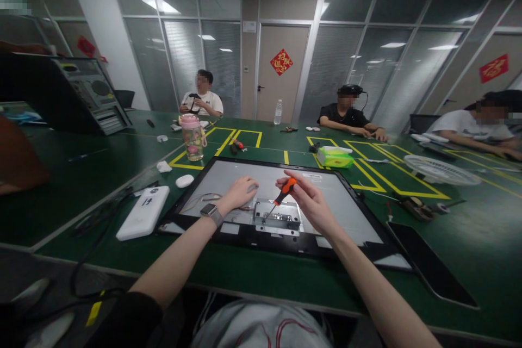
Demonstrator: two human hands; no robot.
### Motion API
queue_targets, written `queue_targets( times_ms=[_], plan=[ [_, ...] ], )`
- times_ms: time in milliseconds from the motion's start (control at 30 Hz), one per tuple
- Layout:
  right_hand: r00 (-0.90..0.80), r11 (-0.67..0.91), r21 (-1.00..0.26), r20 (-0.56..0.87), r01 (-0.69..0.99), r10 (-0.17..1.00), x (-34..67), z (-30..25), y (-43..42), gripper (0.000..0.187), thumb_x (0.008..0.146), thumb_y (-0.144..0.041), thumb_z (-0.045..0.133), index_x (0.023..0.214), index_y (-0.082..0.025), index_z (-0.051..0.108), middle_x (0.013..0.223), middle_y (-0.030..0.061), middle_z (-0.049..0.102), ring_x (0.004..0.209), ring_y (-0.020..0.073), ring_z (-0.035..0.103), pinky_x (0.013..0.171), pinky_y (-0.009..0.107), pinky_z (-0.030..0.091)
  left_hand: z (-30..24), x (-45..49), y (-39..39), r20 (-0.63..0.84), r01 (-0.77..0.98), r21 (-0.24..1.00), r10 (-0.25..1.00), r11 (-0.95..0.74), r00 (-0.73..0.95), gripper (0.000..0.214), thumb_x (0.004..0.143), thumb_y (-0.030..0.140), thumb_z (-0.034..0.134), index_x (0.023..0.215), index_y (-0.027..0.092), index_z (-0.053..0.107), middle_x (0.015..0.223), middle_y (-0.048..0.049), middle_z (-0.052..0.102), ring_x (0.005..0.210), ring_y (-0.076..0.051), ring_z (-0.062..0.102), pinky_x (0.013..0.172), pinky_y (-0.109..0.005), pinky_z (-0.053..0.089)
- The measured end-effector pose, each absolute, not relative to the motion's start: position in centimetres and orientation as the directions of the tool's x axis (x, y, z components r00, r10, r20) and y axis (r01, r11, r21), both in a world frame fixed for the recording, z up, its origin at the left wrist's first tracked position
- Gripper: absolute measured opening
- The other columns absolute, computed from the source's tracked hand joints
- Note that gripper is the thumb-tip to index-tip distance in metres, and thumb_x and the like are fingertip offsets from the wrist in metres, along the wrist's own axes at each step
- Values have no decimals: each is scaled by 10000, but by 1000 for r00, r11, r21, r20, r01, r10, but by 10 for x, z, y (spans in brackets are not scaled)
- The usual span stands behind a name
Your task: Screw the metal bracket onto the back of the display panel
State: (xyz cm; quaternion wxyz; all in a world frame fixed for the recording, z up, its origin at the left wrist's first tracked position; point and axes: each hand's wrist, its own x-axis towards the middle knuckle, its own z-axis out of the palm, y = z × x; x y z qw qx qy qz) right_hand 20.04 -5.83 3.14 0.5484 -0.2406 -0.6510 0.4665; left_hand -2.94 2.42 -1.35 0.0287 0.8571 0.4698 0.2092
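Note:
A large flat display panel [326, 212] with a grey back and black frame lies on the green table before me. Near its front edge is a metal bracket [291, 211] with small parts inside. My right hand [308, 198] grips an orange-and-black screwdriver [285, 191], whose shaft slants down to the left into the bracket. My left hand [241, 193], with a watch [211, 212] on the wrist, lies on the panel left of the bracket, fingers extended and apparently holding nothing. Thin wires [204, 198] run beneath the left wrist toward the bracket.
Left of the panel are a white power bank [144, 212], a white case [185, 180] and a pink-lidded bottle [192, 138]. A black phone-like slab [432, 261] lies at right. Beyond are a green tissue pack [335, 157] and a white round grille [440, 167]. Several people sit across the table.

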Motion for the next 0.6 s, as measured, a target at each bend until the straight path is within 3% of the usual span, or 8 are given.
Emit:
queue_targets(
  times_ms=[67,167,267,400,600],
  plan=[
    [-247,490,-861,508,-133,825,198,32,-60,391,890,-378,576,1269,-279,577,1072,58,676,998,193,646,988,425,468,-13,-29,24,334,793,248,818,-556,469,250,885,215,502,1086,174,645,1124,-88,619,1074,-225,568,974,-356,437],
    [-119,582,-813,578,3,808,193,32,-62,322,816,-347,674,1130,-275,666,977,39,656,903,182,633,877,361,512,-13,-30,24,340,790,248,814,-560,470,247,884,215,506,1086,177,644,1125,-85,619,1080,-223,568,978,-351,437],
    [-89,649,-755,643,91,761,190,33,-65,264,845,-338,635,1094,-269,689,967,43,636,920,185,611,875,351,496,-14,-30,25,340,792,242,813,-560,472,240,884,218,509,1079,195,647,1117,-75,623,1081,-217,571,972,-340,442],
    [-176,637,-769,621,55,764,193,37,-68,300,926,-340,508,1184,-280,651,1042,54,661,988,195,620,946,385,457,-13,-30,25,339,787,247,811,-566,477,241,883,214,515,1080,180,649,1117,-83,625,1076,-219,573,973,-338,441],
    [-65,580,-813,582,-50,810,197,31,-61,168,762,-358,727,889,-247,731,894,28,618,867,180,600,801,317,489,-15,-31,26,335,785,247,810,-568,481,251,886,213,508,1089,161,646,1118,-95,622,1081,-228,572,975,-351,441]
  ],
)
